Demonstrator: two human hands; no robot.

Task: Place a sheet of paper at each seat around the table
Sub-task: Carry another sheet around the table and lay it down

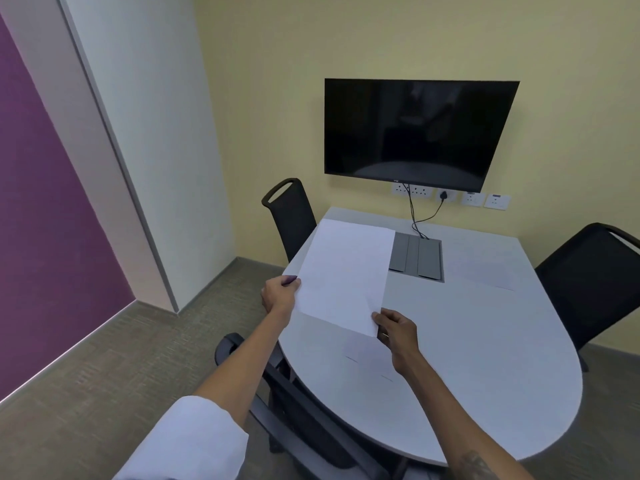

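Observation:
I hold a white sheet of paper (346,275) above the left side of the white table (485,358). My left hand (278,296) grips its near left corner and my right hand (396,332) pinches its near right corner. Another sheet (369,358) lies flat on the table just below my right hand, in front of the near left chair (301,410). A further sheet (485,271) lies at the right side, before the right chair (588,278). The far left chair (291,216) stands beyond the held sheet.
A grey cable box (417,256) is sunk into the table's middle, with cables running up to wall sockets (450,197). A dark screen (415,133) hangs on the yellow wall. Carpeted floor (138,358) lies to the left, beside a purple panel.

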